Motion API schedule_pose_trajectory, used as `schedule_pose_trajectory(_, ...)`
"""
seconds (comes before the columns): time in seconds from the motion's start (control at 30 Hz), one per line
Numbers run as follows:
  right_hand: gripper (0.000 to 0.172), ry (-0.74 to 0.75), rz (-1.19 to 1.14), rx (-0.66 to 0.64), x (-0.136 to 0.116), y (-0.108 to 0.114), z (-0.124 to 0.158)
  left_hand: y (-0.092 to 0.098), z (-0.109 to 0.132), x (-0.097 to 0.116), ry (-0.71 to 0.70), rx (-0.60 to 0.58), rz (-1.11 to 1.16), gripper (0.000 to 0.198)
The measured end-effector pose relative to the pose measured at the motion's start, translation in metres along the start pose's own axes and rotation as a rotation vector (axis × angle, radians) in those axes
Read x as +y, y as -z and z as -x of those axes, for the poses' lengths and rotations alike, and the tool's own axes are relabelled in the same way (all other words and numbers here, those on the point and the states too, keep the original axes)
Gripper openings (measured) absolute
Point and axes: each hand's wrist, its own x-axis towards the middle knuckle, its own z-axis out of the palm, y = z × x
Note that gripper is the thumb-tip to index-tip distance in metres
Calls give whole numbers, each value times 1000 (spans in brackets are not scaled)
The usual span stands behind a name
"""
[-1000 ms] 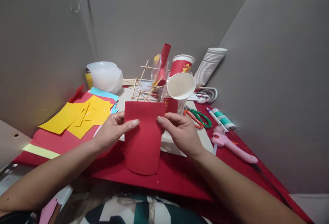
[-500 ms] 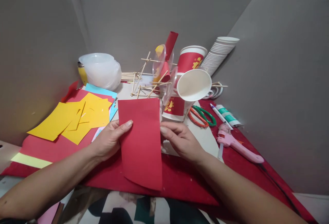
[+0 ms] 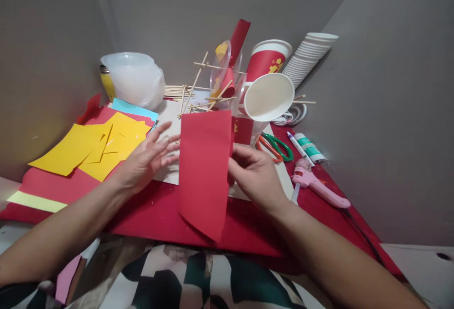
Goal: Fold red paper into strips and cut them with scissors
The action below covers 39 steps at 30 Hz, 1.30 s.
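A red sheet of paper [image 3: 204,172] hangs upright in front of me over the table's front edge. My right hand [image 3: 253,176] pinches its right edge about halfway up. My left hand [image 3: 149,158] hovers just left of the sheet with its fingers spread and slightly blurred, holding nothing. Behind the sheet stands a frame of wooden sticks [image 3: 202,94] with clear plastic cups and a red paper roll [image 3: 239,39]. A white paper cup [image 3: 267,97] lies tilted with its mouth toward me.
Yellow paper squares [image 3: 92,146] lie on red sheets at the left, near a translucent white container [image 3: 133,80]. A red printed cup [image 3: 267,58] and a stack of white cups [image 3: 308,54] stand at the back. Scissors [image 3: 275,147], a glue tube [image 3: 307,147] and a pink glue gun [image 3: 317,188] lie at the right.
My left hand has let go of the red sheet and opened beside it. The right hand alone now holds the sheet, which has shifted slightly right.
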Motion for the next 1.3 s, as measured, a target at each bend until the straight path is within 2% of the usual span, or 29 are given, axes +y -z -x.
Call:
schedule_pose_trajectory(0.1, 18, 214, 221, 82, -5, 3, 4, -3, 7, 7, -154, 92, -141, 91)
schedule_pose_trajectory(0.27, 15, 515, 503, 43, -10, -7, 11, -36, 28, 3, -305, 30, -358, 116)
schedule_pose_trajectory(0.37, 14, 612, 568, 33, -17, -14, 15, -51, 33, 0, -412, 18, -429, 119)
schedule_pose_trajectory(0.47, 15, 549, 505, 36, -25, -15, 18, -51, 35, 4, -400, 76, -425, 115)
schedule_pose_trajectory(0.57, 16, 363, 348, 9, -33, -10, 18, -42, 41, 11, -318, 121, -332, 106)
schedule_pose_trajectory(0.7, 15, 161, 143, -39, -40, 0, 15, -29, 49, 16, -264, 235, -258, 70)
schedule_pose_trajectory(0.83, 10, 106, 62, -7, -37, 9, 10, -11, 46, 17, -229, 249, -159, 46)
schedule_pose_trajectory(0.9, 18, 111, 36, 56, -32, 14, 7, 2, 41, 18, -190, 244, -106, 50)
schedule_pose_trajectory(0.97, 29, 123, 24, 89, -26, 18, 6, 17, 38, 20, -129, 253, -60, 66)
schedule_pose_trajectory(1.03, 37, 129, 35, 56, -21, 22, 6, 30, 37, 20, -53, 253, -31, 82)
schedule_pose_trajectory(1.1, 43, 133, 49, -10, -17, 24, 7, 39, 37, 19, -4, 263, -42, 87)
schedule_pose_trajectory(1.17, 49, 133, 54, -73, -14, 24, 8, 42, 37, 19, -44, 317, -122, 85)
schedule_pose_trajectory(1.23, 53, 130, 57, -122, -12, 21, 10, 40, 35, 22, -171, 354, -262, 81)
schedule_pose_trajectory(1.3, 57, 126, 73, -151, -11, 18, 11, 33, 28, 28, -303, 279, -415, 78)
